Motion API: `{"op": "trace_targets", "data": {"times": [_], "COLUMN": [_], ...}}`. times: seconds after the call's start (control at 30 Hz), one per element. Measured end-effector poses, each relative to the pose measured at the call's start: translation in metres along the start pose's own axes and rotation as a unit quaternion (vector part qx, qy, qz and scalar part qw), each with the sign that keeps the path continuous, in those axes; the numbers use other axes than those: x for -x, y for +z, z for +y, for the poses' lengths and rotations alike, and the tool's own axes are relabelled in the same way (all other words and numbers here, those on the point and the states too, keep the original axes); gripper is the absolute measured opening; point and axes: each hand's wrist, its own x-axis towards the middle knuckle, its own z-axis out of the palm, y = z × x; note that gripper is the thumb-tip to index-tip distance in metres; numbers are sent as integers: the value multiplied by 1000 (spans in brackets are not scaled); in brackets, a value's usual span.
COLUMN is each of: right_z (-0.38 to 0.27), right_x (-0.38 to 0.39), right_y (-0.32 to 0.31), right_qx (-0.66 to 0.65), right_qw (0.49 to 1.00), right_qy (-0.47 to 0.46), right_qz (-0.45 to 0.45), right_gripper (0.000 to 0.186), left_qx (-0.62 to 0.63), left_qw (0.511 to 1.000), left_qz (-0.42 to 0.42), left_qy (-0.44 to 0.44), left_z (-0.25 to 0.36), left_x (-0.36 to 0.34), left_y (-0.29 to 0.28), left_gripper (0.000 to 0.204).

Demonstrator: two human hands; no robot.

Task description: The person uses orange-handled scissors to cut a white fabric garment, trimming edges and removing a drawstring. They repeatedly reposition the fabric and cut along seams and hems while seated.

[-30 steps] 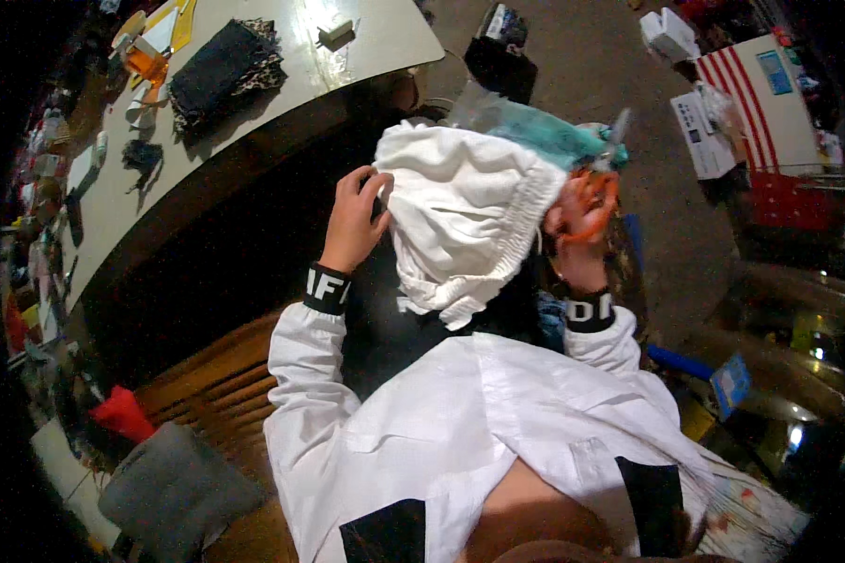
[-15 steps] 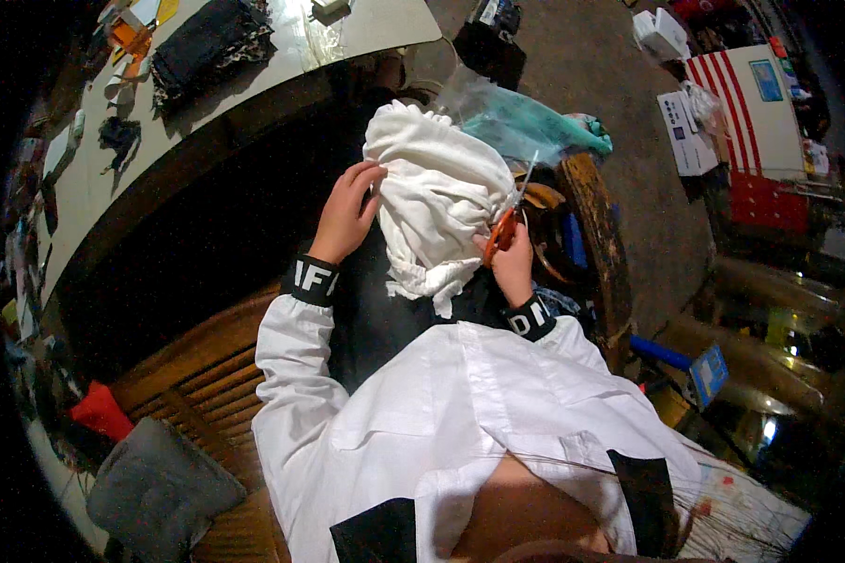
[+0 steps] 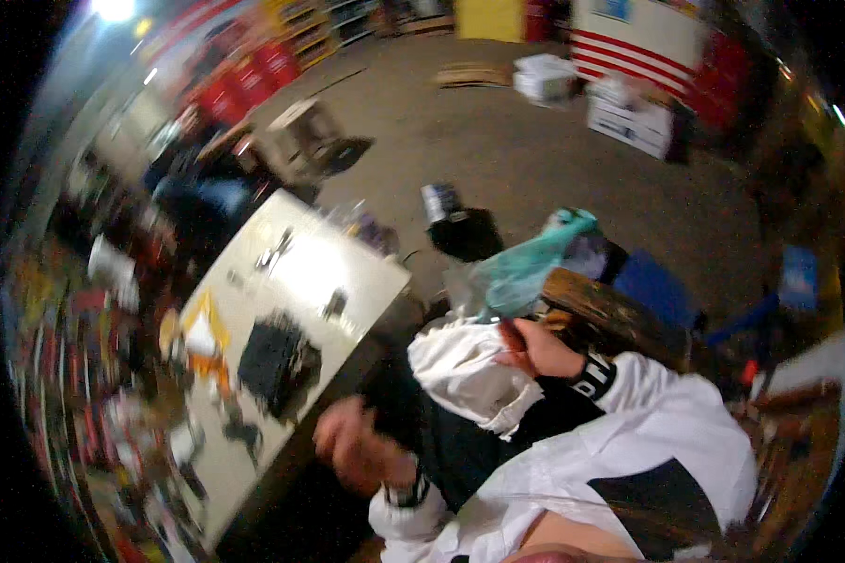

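My right hand (image 3: 537, 351) grips the top of a bunched white garment (image 3: 460, 377) that hangs in front of my dark top. A small red-orange object is pinched in the same hand, against the cloth. Lower left, my left hand (image 3: 355, 452) is off the garment and motion-blurred. Nothing shows in it, and its fingers cannot be made out. Both wrists wear black cuffs under white sleeves.
A teal plastic bag (image 3: 524, 270) lies over a worn wooden seat (image 3: 620, 317) just beyond my right hand. To the left, a white table (image 3: 302, 281) carries a dark folded cloth (image 3: 274, 362) and small items. A black bag (image 3: 466, 235) and white boxes (image 3: 629, 114) stand on the floor.
My left hand has let go of the white garment and dropped down to the left. My right hand still holds it. The view has swung up toward the room.
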Motion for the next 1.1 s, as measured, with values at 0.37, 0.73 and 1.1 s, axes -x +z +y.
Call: {"op": "trace_targets", "data": {"times": [0.37, 0.73, 1.1], "right_z": [11, 15, 7], "right_x": [11, 14, 16], "right_y": [-1, -1, 5], "right_qx": [-181, -78, -85], "right_qw": [980, 995, 982], "right_qy": [77, 52, 166], "right_qz": [12, 29, 35], "right_gripper": [18, 26, 35], "left_qx": [5, 41, -2], "left_qw": [960, 940, 950], "left_qz": [-260, -314, -271], "left_qy": [-106, -129, -156], "left_z": [-17, -29, -38], "left_x": [31, 21, 25], "left_y": [-13, -25, -66], "left_gripper": [10, 12, 14]}}
